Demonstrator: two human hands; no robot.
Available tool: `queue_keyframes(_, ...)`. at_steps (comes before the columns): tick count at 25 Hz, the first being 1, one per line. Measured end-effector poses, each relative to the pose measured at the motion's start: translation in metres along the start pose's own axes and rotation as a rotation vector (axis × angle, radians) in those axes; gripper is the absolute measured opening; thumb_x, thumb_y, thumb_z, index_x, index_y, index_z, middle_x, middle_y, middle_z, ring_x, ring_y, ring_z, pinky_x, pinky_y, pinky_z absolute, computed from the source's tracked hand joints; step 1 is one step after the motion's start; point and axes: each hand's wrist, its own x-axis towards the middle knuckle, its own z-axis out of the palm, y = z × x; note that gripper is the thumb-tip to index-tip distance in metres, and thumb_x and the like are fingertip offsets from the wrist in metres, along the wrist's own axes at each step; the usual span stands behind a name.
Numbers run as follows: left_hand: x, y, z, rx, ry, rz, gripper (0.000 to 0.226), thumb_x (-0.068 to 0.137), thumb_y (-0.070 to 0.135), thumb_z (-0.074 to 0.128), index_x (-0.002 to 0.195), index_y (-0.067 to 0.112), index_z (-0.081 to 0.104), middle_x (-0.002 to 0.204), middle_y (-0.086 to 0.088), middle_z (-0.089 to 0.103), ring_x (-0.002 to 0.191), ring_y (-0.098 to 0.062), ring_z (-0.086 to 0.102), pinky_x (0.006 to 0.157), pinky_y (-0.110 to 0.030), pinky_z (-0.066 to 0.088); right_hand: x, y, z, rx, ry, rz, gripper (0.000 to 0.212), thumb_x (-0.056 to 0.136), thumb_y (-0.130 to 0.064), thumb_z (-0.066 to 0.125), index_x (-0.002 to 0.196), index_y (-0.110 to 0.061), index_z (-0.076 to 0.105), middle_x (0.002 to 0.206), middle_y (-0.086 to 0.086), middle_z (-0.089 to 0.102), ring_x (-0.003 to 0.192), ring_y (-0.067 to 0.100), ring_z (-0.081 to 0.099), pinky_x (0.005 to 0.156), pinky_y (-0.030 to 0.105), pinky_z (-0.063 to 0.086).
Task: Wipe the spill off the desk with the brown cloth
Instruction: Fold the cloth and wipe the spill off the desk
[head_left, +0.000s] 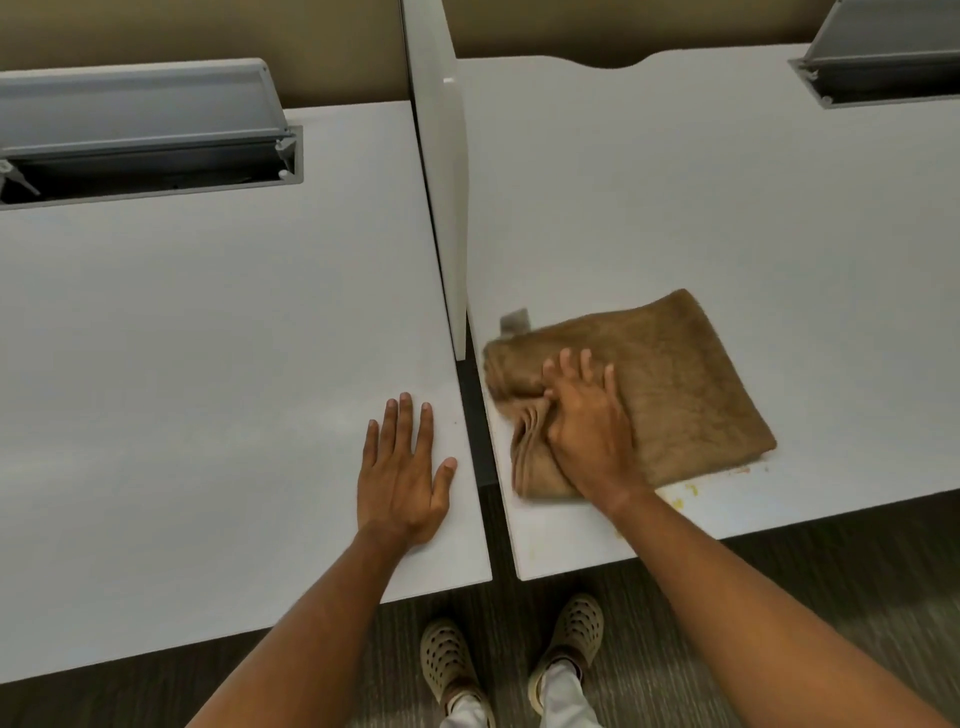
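The folded brown cloth (670, 384) lies on the right white desk (727, 208), near its front left corner. My right hand (587, 421) presses flat on the cloth's left part, fingers spread, bunching the fabric under the palm. Yellowish spill marks (691, 491) show on the desk just in front of the cloth, with faint orange specks (743, 470) to the right. My left hand (405, 467) rests flat and empty on the left white desk (208, 364), near its right edge.
A white divider panel (441, 182) stands between the two desks, with a dark gap (480, 452) in front of it. Open grey cable hatches sit at the back left (145, 150) and back right (883, 67). My feet in beige clogs (447, 660) stand on the carpet below.
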Motion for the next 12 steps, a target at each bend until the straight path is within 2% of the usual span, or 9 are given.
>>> queue_keyframes(2, 0.000, -0.001, 0.001, 0.006, 0.012, 0.001, 0.077, 0.093, 0.059, 0.008, 0.154, 0.016, -0.009, 0.162, -0.011, -0.016, 0.149, -0.025, -0.018, 0.122, -0.045, -0.001, 0.030, -0.018, 0.006, 0.036, -0.024, 0.053, 0.043, 0.096, -0.014, 0.041, 0.136, -0.004, 0.052, 0.145, 0.020, 0.048, 0.141, 0.036, 0.036, 0.120, 0.054, 0.017)
queue_keyframes(5, 0.000, -0.003, 0.003, 0.018, 0.006, 0.008, 0.077, 0.093, 0.061, 0.008, 0.154, 0.017, -0.009, 0.162, -0.011, -0.017, 0.149, -0.025, -0.018, 0.122, -0.044, -0.003, 0.017, -0.039, 0.015, 0.076, -0.027, -0.145, 0.048, 0.091, -0.021, 0.036, 0.130, -0.003, 0.058, 0.137, 0.019, 0.056, 0.134, 0.034, 0.047, 0.117, 0.055, 0.024)
queue_keyframes(8, -0.001, -0.005, 0.005, -0.002, 0.023, 0.012, 0.077, 0.094, 0.061, 0.011, 0.155, 0.017, -0.005, 0.163, -0.011, -0.012, 0.150, -0.025, -0.015, 0.122, -0.045, 0.000, -0.025, -0.023, 0.008, 0.083, -0.059, -0.272, 0.046, 0.086, -0.011, 0.045, 0.129, -0.007, 0.060, 0.137, 0.012, 0.058, 0.134, 0.027, 0.048, 0.116, 0.051, 0.028)
queue_keyframes(10, -0.001, -0.005, 0.005, 0.003, 0.023, 0.010, 0.077, 0.094, 0.061, 0.010, 0.155, 0.017, -0.005, 0.163, -0.010, -0.012, 0.150, -0.025, -0.014, 0.122, -0.046, 0.001, -0.036, -0.003, 0.000, 0.057, -0.030, -0.211, 0.042, 0.088, -0.013, 0.050, 0.128, -0.010, 0.061, 0.137, 0.009, 0.058, 0.134, 0.025, 0.048, 0.115, 0.050, 0.031)
queue_keyframes(12, -0.001, -0.004, 0.005, 0.006, 0.026, 0.012, 0.077, 0.093, 0.061, 0.008, 0.155, 0.017, -0.006, 0.163, -0.010, -0.012, 0.150, -0.024, -0.014, 0.122, -0.046, 0.002, -0.036, 0.016, -0.011, -0.002, 0.014, -0.147, 0.041, 0.093, -0.024, 0.044, 0.128, -0.013, 0.061, 0.136, 0.009, 0.059, 0.132, 0.026, 0.050, 0.113, 0.050, 0.034)
